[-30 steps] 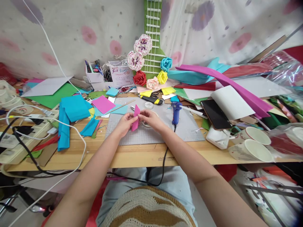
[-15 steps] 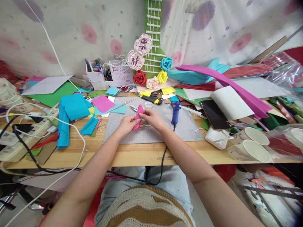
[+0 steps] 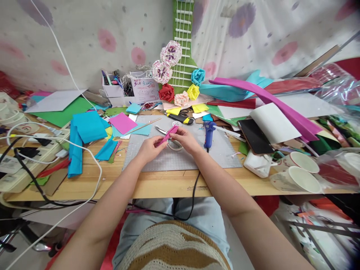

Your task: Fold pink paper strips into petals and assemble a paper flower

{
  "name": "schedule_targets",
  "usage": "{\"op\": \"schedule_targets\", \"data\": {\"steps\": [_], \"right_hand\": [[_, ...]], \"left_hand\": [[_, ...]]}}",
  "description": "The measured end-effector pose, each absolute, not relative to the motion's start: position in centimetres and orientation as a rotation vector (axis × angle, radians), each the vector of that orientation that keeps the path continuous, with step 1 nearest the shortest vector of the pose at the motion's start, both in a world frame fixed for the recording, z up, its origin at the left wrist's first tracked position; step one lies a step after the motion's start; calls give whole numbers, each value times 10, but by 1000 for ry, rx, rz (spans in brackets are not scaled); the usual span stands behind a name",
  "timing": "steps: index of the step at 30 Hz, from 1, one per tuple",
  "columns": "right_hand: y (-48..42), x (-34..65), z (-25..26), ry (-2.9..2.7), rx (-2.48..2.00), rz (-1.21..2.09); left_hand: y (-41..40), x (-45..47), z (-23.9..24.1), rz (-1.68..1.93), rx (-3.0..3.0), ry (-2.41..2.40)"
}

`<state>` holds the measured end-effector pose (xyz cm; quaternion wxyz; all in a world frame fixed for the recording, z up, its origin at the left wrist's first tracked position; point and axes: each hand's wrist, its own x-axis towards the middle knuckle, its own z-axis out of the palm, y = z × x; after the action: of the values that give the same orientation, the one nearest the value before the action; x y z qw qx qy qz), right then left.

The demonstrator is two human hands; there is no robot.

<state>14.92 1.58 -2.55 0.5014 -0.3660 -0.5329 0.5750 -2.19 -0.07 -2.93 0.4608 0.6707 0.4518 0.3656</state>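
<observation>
Between my two hands, over the grey cutting mat [image 3: 222,150], is a narrow folded strip of pink paper [image 3: 170,134]. My left hand [image 3: 150,150] pinches its lower left end, and my right hand [image 3: 185,139] grips the upper right end. The strip slants up to the right. Just behind and under it lie scissors [image 3: 175,145] on the mat, partly hidden by the paper and my fingers. A blue hot glue gun [image 3: 208,135] stands to the right of my right hand.
Behind the mat rests a yellow-black utility knife [image 3: 182,119]. Blue paper [image 3: 89,127] and a pink square [image 3: 122,123] lie left. Paper flowers [image 3: 166,92] surround a green guitar-neck shape [image 3: 182,56]. On the right are a phone [image 3: 254,137], a white tray [image 3: 257,165] and paper cups [image 3: 300,179].
The pink paper has turned from nearly upright to a flatter slant, its top end now further right. My hands have shifted slightly with it, and more of the scissors' handles shows.
</observation>
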Motion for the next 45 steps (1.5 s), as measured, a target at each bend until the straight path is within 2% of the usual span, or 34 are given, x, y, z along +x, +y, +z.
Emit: {"op": "schedule_targets", "data": {"steps": [4, 6, 11, 16, 21, 28, 32, 34, 37, 39, 42, 45], "right_hand": [[19, 148, -32, -1350, -887, 1373], [20, 148, -34, -1388, -992, 1259], [11, 156, -25, -1847, -1549, 541], [-1, 154, -16, -2260, -1764, 185], [-1, 145, -15, -2266, -1874, 2], [27, 153, -24, -2279, -1850, -49], [41, 154, -27, -2051, -1795, 56], [42, 150, -25, -1877, -1662, 300], [38, 141, -24, -1608, -1350, 928], [35, 138, -28, -1460, -1182, 1211], [33, 140, -40, -1248, -1039, 1467], [31, 146, -49, -1130, -931, 1551]], "left_hand": [[-2, -14, -24, 816, 1349, 1011], [-1, -12, -23, 870, 1252, 1082], [6, -15, -22, 1195, 977, 1213], [13, -22, -22, 1354, 867, 1172], [15, -26, -24, 1378, 853, 1096], [15, -29, -29, 1413, 900, 1091], [14, -27, -36, 1359, 1069, 1089], [13, -25, -39, 1308, 1162, 1116], [9, -19, -43, 1226, 1281, 1124], [5, -16, -43, 1173, 1309, 1079], [1, -13, -42, 1097, 1270, 1003], [0, -13, -42, 1029, 1233, 962]]}}
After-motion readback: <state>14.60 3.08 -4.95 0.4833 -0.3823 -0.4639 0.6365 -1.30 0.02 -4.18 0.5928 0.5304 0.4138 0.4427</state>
